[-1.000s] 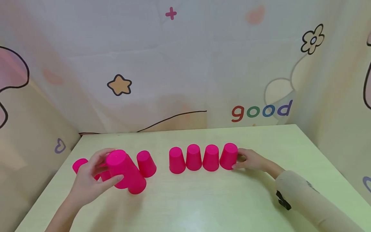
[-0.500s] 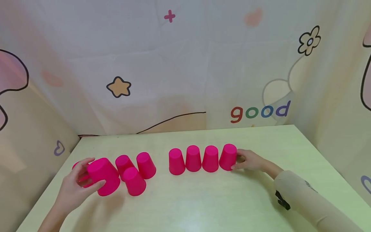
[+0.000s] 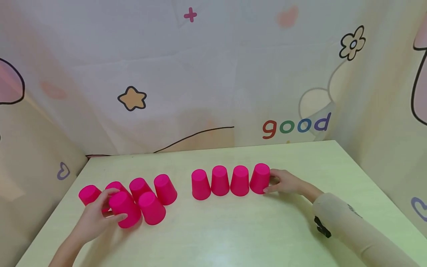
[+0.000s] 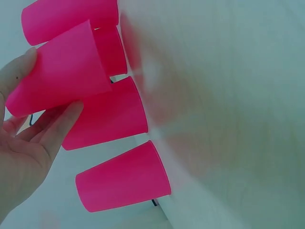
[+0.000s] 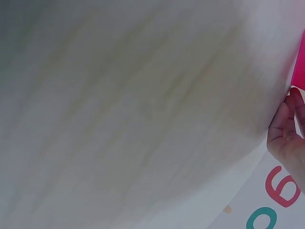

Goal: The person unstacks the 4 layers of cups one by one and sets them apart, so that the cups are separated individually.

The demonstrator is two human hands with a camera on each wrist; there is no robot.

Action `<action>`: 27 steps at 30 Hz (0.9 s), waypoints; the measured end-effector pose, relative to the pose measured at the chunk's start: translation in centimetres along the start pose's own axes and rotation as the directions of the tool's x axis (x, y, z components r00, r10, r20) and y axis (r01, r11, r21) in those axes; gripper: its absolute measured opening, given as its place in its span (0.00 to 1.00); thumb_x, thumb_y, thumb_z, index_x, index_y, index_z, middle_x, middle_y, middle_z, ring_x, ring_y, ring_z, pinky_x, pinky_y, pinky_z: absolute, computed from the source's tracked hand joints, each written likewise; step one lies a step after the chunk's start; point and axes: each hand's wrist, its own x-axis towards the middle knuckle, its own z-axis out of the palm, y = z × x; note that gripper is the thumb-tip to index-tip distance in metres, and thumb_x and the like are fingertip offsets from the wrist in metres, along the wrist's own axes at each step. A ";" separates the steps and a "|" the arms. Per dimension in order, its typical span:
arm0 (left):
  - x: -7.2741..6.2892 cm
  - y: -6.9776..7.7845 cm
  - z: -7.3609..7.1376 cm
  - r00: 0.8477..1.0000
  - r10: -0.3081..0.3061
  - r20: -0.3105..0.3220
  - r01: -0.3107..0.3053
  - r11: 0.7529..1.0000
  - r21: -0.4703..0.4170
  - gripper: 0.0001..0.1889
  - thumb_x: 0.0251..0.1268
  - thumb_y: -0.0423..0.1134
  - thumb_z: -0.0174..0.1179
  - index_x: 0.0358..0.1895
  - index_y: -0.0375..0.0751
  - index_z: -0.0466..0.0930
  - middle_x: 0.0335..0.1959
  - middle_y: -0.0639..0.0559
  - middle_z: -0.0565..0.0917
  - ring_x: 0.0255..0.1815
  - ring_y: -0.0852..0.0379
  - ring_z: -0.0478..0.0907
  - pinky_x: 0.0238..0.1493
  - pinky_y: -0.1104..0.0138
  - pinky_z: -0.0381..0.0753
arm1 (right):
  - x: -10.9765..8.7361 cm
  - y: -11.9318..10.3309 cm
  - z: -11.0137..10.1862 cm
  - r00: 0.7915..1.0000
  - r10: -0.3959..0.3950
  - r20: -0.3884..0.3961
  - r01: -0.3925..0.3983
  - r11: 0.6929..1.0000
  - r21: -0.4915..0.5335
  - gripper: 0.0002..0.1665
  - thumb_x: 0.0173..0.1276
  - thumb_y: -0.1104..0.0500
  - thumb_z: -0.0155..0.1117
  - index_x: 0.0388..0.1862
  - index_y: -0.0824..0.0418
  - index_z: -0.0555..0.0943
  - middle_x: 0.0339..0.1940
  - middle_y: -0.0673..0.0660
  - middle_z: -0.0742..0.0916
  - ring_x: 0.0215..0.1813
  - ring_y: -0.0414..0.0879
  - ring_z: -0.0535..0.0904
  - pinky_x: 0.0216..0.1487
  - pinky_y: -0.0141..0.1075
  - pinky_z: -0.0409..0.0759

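Observation:
My left hand (image 3: 96,217) grips an upside-down pink cup (image 3: 126,211) at the left front of the table, thumb on the near side and fingers behind. In the left wrist view this held cup (image 4: 62,71) is tilted, its rim a little off the tabletop. Just right of it stands another pink cup (image 3: 152,208), with a row of several more pink cups (image 3: 165,190) behind. My right hand (image 3: 283,181) holds the right side of the rightmost pink cup (image 3: 260,179) lightly between thumb and fingers. In the right wrist view only an edge of that cup (image 5: 300,67) shows.
Three more upside-down pink cups, one of them the middle cup (image 3: 220,181), stand in line left of my right hand. The pale wooden table (image 3: 227,230) meets a printed cloth backdrop (image 3: 186,92) at the back, with cloth on both sides.
My left hand has carried its cup left and down, then slightly right, to beside the other front cup. My right hand stays at the rightmost cup.

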 end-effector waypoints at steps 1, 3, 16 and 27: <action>0.1 0.0 0.1 1.000 -0.004 0.011 0.004 1.000 0.004 0.34 0.42 0.34 0.72 0.55 0.35 0.63 0.42 0.43 0.76 0.36 0.50 0.79 0.33 0.72 0.79 | 0.0 0.0 0.0 1.000 0.003 -0.001 -0.003 1.000 -0.002 0.31 0.53 0.53 0.70 0.54 0.63 0.72 0.47 0.55 0.80 0.50 0.52 0.73 0.52 0.49 0.71; 0.2 -0.1 0.2 0.999 -0.018 0.035 0.018 1.000 0.009 0.34 0.42 0.34 0.71 0.54 0.36 0.63 0.42 0.43 0.76 0.36 0.50 0.78 0.33 0.71 0.79 | 0.1 -0.1 0.0 1.000 0.001 0.000 -0.001 1.000 -0.005 0.31 0.53 0.53 0.70 0.53 0.63 0.72 0.46 0.55 0.80 0.49 0.51 0.73 0.51 0.49 0.71; 0.2 -0.6 0.9 0.989 -0.089 0.121 0.092 0.996 -0.015 0.34 0.44 0.31 0.70 0.55 0.36 0.61 0.47 0.38 0.74 0.44 0.41 0.75 0.35 0.61 0.81 | 0.1 -0.5 0.0 1.000 0.018 0.004 -0.018 1.000 -0.025 0.30 0.53 0.53 0.70 0.53 0.63 0.72 0.45 0.55 0.80 0.48 0.51 0.73 0.50 0.48 0.71; 0.4 1.8 -0.8 0.989 0.144 -0.046 -0.139 0.987 0.083 0.35 0.45 0.30 0.69 0.59 0.35 0.64 0.44 0.39 0.77 0.42 0.44 0.76 0.39 0.55 0.79 | 0.2 -0.3 0.0 1.000 0.017 0.004 -0.017 1.000 -0.009 0.31 0.54 0.53 0.70 0.54 0.64 0.71 0.47 0.56 0.80 0.50 0.53 0.73 0.52 0.51 0.71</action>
